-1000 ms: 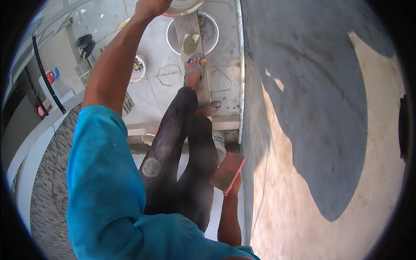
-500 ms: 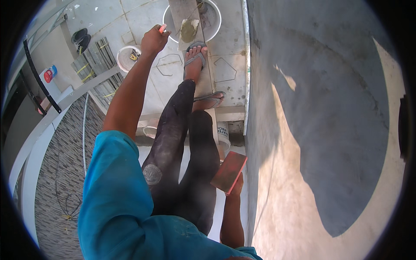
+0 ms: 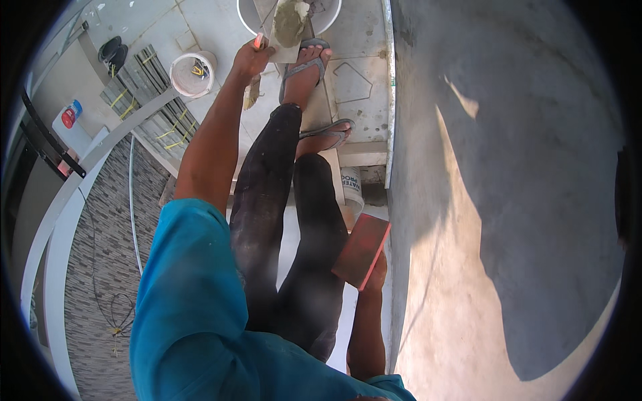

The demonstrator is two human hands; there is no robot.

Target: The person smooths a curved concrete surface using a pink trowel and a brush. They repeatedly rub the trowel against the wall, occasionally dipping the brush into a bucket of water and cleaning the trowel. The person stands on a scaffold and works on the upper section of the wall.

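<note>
My left hand [image 3: 251, 61] is closed round a tool with an orange handle end; brush-like bristles [image 3: 252, 93] show below the fist. Its fingertips meet the edge of a flat pale plate [image 3: 286, 53] carrying a patch of wet grey mortar [image 3: 290, 21]. Whether the hand also grips this plate I cannot make out. Down at my right side, my right hand [image 3: 378, 273] holds a red rectangular plastering float [image 3: 363, 250], its broad dusty face turned up. The float's handle is hidden behind it. Partly under the plate stands a white tub [image 3: 329, 19].
A grey plastered wall [image 3: 528, 134] rises close on the right. My feet, in flip-flops [image 3: 309, 73], stand on a narrow plank. Around are a small white bucket [image 3: 193, 73], bundled metal strips [image 3: 144, 87], a bent wire [image 3: 353, 81], a lettered bucket [image 3: 352, 187] and dark footwear [image 3: 113, 53].
My left hand has come to the plate's edge, and bristles now show below it. The mortar-bearing plate looks larger. My right hand keeps the float; the whole view has shifted slightly.
</note>
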